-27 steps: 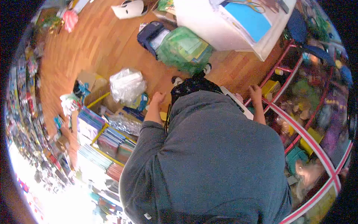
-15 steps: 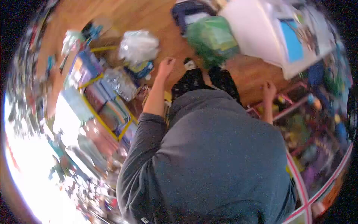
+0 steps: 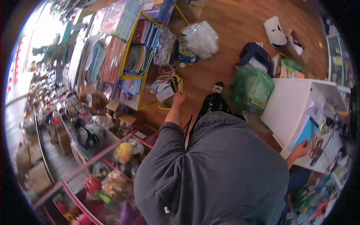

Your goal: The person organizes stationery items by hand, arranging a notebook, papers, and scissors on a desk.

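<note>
My left hand (image 3: 179, 98) hangs over the floor with its fingers loosely curled and nothing showing in them. In this view it overlaps the right edge of a yellow-framed basket (image 3: 160, 108) holding papers and small packets. My right hand (image 3: 301, 149) is at the near edge of the white desk (image 3: 287, 108), fingers bent inward, nothing visible in them. Just beyond it on the desktop lie a bright blue sheet (image 3: 302, 133), papers and a clutter of small items. My grey hoodie fills the lower middle of the view.
On the left, a yellow-framed rack (image 3: 131, 41) holds stacked notebooks, above bins with bagged plush toys (image 3: 116, 183). A clear plastic bag (image 3: 202, 39) rests on the wooden floor. A green bag (image 3: 251, 90) and a dark backpack (image 3: 255, 54) sit by the desk.
My view has turned to the right, so the rack and toy bins stand differently around me. My left hand now overlaps the yellow basket; my right hand has come beside the desk.
</note>
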{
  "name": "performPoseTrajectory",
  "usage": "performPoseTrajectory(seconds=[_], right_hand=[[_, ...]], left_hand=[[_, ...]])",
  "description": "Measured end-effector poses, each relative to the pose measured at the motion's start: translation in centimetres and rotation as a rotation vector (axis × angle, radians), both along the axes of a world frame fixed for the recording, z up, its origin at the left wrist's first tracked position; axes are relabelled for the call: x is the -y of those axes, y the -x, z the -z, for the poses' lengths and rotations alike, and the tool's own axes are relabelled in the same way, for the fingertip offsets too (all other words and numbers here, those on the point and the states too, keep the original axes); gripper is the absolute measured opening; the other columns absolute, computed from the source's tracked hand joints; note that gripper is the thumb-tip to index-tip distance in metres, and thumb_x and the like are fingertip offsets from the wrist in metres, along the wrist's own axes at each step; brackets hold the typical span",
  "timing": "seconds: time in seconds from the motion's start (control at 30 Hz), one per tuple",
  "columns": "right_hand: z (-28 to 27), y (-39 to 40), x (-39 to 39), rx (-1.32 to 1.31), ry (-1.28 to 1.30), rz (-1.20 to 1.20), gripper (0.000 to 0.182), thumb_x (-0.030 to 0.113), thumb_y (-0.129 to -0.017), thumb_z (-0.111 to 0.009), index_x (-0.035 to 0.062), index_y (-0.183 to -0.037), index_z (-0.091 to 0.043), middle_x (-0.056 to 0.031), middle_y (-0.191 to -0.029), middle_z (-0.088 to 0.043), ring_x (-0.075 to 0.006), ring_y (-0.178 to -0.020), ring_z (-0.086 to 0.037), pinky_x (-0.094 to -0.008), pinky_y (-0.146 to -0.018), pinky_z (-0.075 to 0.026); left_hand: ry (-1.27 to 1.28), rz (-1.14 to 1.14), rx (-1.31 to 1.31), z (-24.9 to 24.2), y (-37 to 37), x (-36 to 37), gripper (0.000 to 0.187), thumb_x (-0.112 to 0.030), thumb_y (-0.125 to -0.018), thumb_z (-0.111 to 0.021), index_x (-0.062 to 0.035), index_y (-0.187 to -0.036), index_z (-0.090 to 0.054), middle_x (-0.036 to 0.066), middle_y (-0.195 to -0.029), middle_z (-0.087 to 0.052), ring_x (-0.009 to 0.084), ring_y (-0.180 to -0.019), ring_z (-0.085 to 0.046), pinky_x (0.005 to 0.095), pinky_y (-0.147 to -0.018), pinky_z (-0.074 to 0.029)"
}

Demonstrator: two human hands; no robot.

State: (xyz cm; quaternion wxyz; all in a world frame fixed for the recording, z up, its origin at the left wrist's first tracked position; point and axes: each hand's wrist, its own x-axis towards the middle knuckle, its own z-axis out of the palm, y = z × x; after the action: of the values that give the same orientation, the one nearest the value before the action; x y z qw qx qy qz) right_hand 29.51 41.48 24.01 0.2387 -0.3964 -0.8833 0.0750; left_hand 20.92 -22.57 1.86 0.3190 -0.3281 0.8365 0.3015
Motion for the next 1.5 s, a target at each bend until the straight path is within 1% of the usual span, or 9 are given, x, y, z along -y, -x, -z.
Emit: performPoseTrajectory(seconds=[0.13,0.27,0.4,0.6,0.97,1.07,1.13,1.27,1.5], right_hand=[[1.9,-0.6,-5.3,-0.005,-0.047,-0.112,0.022,0.013,-0.076,-0.057,-0.0015,-0.092,-0.055,-0.0153,-0.089,-0.058,-0.0278,-0.081,-0.055,-0.0347,-0.071,-0.044],[0.7,-1.3,-5.4,0.068,-0.111,-0.162,0.03,0.016,-0.074,-0.06,-0.0009,-0.097,-0.052,-0.0149,-0.092,-0.056,-0.0311,-0.086,-0.05,-0.0388,-0.076,-0.039],[2.2,-2.4,-5.6,0.155,-0.253,-0.211,0.043,0.03,-0.073,-0.06,0.0012,-0.103,-0.047,-0.017,-0.097,-0.05,-0.0339,-0.091,-0.045,-0.0416,-0.079,-0.035],[4.5,-3.0,-5.9,0.227,-0.148,-0.238,0.049,0.033,-0.073,-0.059,0.0018,-0.108,-0.044,-0.0205,-0.103,-0.045,-0.0356,-0.094,-0.043,-0.0441,-0.079,-0.035],[5.8,-2.9,-3.6,0.103,-0.101,-0.337,0.069,0.031,-0.061,-0.068,0.0026,-0.117,-0.039,-0.0225,-0.114,-0.041,-0.0393,-0.108,-0.034,-0.0481,-0.09,-0.028],[3.7,-2.8,-0.5,0.241,0.025,-0.106,0.066,0.028,-0.061,-0.068,0.0051,-0.116,-0.039,-0.0243,-0.115,-0.039,-0.0393,-0.111,-0.031,-0.0506,-0.091,-0.024],[2.5,-3.3,0.6,0.243,0.068,-0.035,0.066,0.027,-0.062,-0.067,0.0051,-0.117,-0.037,-0.0242,-0.118,-0.033,-0.0398,-0.111,-0.031,-0.0547,-0.088,-0.025],[2.1,-3.1,1.0,0.277,0.08,0.053,0.065,0.027,-0.064,-0.065,0.004,-0.117,-0.036,-0.0261,-0.12,-0.029,-0.0412,-0.112,-0.03,-0.0585,-0.084,-0.027],[1.8,-3.5,1.2,0.336,0.006,0.014,0.063,0.03,-0.065,-0.063,0.0027,-0.116,-0.038,-0.0309,-0.117,-0.032,-0.044,-0.11,-0.032,-0.0586,-0.08,-0.031]], left_hand=[[-0.024,-0.015,-0.177,1.7,-3.8,-8.6,0.039,-0.036,-0.074,-0.053,0.0,-0.088,-0.057,0.023,-0.093,-0.056,0.0348,-0.09,-0.053,0.0406,-0.075,-0.042],[-0.216,0.439,-0.218,2.4,-3.3,-16.4,0.036,-0.032,-0.075,-0.052,-0.0004,-0.092,-0.058,0.021,-0.093,-0.056,0.033,-0.09,-0.053,0.0381,-0.076,-0.042],[-0.131,0.509,-0.211,-4.2,-1.7,-20.4,0.035,-0.029,-0.075,-0.052,0.0,-0.092,-0.058,0.021,-0.093,-0.056,0.0332,-0.091,-0.052,0.0376,-0.077,-0.042],[-0.17,0.184,-0.332,-6.4,-1.3,-22.0,0.035,-0.03,-0.076,-0.052,0.0011,-0.091,-0.057,0.022,-0.093,-0.055,0.0338,-0.09,-0.052,0.0385,-0.076,-0.041],[-0.045,0.569,-0.173,-0.7,-3.2,-18.9,0.036,-0.029,-0.072,-0.055,0.002,-0.09,-0.058,0.02,-0.085,-0.059,0.0306,-0.079,-0.057,0.0366,-0.07,-0.043],[-0.467,0.17,-0.137,-3.1,-1.1,-19.0,0.029,-0.027,-0.078,-0.054,0.0011,-0.084,-0.056,0.01,-0.067,-0.056,0.0157,-0.055,-0.053,0.0281,-0.047,-0.043],[-0.389,0.255,-0.125,-7.5,0.4,-21.1,0.026,-0.026,-0.082,-0.05,0.0004,-0.086,-0.052,0.008,-0.067,-0.054,0.0151,-0.053,-0.052,0.0269,-0.044,-0.041],[-0.425,0.306,0.014,-0.1,4.2,-18.7,0.024,-0.024,-0.084,-0.047,-0.0003,-0.087,-0.049,0.007,-0.067,-0.052,0.0148,-0.052,-0.052,0.0271,-0.042,-0.04],[-0.655,0.369,0.0,-1.1,7.5,-22.5,0.021,-0.022,-0.085,-0.047,-0.0013,-0.084,-0.046,0.008,-0.067,-0.051,0.0137,-0.051,-0.051,0.0229,-0.04,-0.038]])
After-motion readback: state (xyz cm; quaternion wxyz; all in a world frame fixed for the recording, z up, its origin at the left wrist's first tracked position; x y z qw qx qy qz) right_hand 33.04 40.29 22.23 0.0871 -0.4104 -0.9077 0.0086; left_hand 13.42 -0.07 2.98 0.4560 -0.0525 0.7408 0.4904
